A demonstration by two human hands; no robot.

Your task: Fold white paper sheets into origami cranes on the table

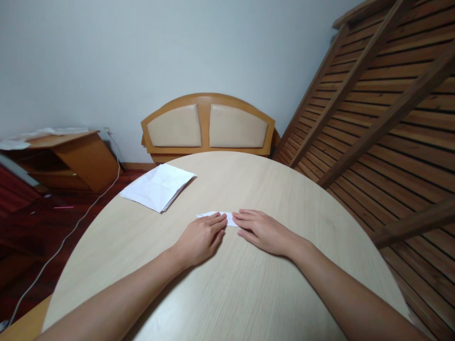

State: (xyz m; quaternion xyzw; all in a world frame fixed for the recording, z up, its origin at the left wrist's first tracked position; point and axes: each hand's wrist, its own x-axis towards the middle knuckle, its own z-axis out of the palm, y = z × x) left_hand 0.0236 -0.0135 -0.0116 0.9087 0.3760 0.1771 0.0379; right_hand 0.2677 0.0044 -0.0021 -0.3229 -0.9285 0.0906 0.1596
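Note:
A small strip of folded white paper lies on the round table in front of me, its pointed left end showing past my fingers. My left hand rests on its left part, palm down, with the fingers stretched out over it. From the other side, my right hand lies flat with its fingertips on the paper's right end. A short stretch of paper shows between the two hands; the rest is covered by fingers. Neither hand is wrapped round anything.
A stack of white paper sheets sits at the table's far left. Behind stands a padded headboard against the wall. Wooden slatted panels lean at the right. A cabinet and a white cable are at the left.

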